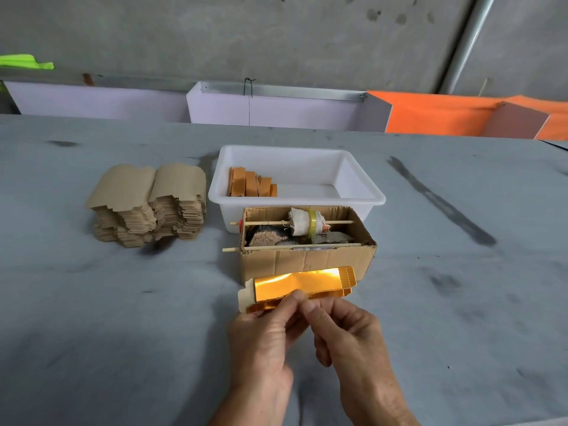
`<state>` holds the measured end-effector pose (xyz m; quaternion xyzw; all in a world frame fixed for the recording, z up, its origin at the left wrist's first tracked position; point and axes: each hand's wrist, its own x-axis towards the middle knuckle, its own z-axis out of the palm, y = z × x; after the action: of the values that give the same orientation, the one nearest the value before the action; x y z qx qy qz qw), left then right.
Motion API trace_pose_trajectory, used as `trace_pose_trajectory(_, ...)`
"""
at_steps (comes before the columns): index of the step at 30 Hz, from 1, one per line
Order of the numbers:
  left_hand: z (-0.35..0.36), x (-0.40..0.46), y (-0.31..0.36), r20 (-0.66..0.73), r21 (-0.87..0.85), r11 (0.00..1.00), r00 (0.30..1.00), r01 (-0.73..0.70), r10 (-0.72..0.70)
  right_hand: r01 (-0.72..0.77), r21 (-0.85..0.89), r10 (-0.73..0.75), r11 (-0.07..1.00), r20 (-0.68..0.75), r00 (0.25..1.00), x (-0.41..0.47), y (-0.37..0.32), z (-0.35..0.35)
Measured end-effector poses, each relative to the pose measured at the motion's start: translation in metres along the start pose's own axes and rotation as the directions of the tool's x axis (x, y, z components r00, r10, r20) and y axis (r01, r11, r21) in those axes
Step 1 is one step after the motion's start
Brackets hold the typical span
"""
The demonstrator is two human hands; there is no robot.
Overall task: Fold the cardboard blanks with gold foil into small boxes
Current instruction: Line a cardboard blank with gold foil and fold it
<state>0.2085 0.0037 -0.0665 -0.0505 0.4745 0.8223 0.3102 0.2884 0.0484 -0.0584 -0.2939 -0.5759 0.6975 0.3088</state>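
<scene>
- Gold-foil blank [302, 285] held above the grey table [92, 318], at about 6 o'clock from the brown cardboard box [307, 259], just in front of its near wall. Foil side up, glaring.
- Left hand [261, 339] and right hand [347, 330] both pinch the blank's near long edge, thumb and fingertips clamped on the card close together near its middle. Rest of the blank extends away from the fingers toward 12 o'clock; both ends unsupported.
- Handling, judged: thin card, light, fairly stiff along panels, bends at the scored lines. Foil face likely slick and easily creased or marked, so grip by edges and flaps beside the scores.
- Stack of unfolded blanks [147, 204] at 10 o'clock; white tub [295, 198] with finished orange boxes [252, 182] at 12 o'clock, behind the cardboard box.
</scene>
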Motion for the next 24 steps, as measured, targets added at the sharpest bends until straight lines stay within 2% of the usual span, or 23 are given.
trace_pose_trajectory(12, -0.003, -0.001, 0.000, 0.040, -0.025, 0.996, 0.996, 0.085, -0.084, -0.024, -0.123, 0.018, 0.992, -0.046, 0.999, 0.005, 0.002, -0.006)
trace_pose_trajectory(24, -0.004, 0.001, -0.003, 0.053, -0.013, 0.995, 0.994, 0.100, -0.100, -0.044, -0.154, 0.036, 0.987, -0.053, 0.998, 0.011, 0.003, -0.010)
